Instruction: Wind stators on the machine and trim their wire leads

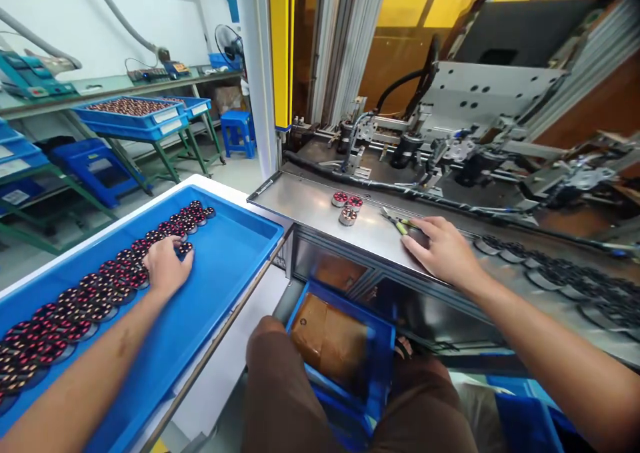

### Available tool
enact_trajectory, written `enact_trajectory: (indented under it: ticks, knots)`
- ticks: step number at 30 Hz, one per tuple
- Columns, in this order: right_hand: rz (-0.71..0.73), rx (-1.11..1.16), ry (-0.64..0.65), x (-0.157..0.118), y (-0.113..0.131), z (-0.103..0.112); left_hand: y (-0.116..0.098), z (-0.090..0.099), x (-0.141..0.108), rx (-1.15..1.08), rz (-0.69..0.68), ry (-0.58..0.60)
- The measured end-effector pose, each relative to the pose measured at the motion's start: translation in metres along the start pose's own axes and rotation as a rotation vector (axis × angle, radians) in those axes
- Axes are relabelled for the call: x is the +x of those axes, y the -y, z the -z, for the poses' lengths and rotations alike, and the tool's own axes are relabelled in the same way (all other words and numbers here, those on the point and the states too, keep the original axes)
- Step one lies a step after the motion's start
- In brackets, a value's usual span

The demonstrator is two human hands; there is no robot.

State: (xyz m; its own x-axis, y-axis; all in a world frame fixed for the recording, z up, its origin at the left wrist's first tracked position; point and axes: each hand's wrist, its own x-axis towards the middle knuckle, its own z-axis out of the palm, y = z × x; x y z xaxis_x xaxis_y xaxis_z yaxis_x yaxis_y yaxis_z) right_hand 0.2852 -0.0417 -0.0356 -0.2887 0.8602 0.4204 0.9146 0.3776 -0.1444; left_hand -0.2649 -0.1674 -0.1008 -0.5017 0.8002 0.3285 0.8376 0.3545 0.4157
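My left hand (167, 266) is over the blue tray (215, 266), its fingers closed around a small round wound part (185, 247) at the edge of the rows of similar parts (100, 292). On the metal ledge, my right hand (443, 248) has its thumb and fingers around the green handles of small pliers (401, 226), whose tips point left. Three round parts (349, 216) sit grouped on the ledge (305, 203), left of the pliers.
Machine fixtures (407, 148) stand behind the ledge. Many dark round parts (565, 273) line its right side. A blue bin (385, 346) holding brown material is between my knees. Filled blue trays (170, 128) rest on a stand at the back left.
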Motion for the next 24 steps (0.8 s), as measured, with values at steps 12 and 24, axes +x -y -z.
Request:
enact_trajectory:
  ticks: [12,24]
  knots:
    - [0.013,-0.004,-0.011,0.0,0.0,-0.001,-0.006,0.009,-0.011,0.058,0.033,-0.028]
    - [-0.021,0.028,-0.005,0.001,0.014,0.01,-0.091,0.053,0.0,-0.067,-0.185,-0.179]
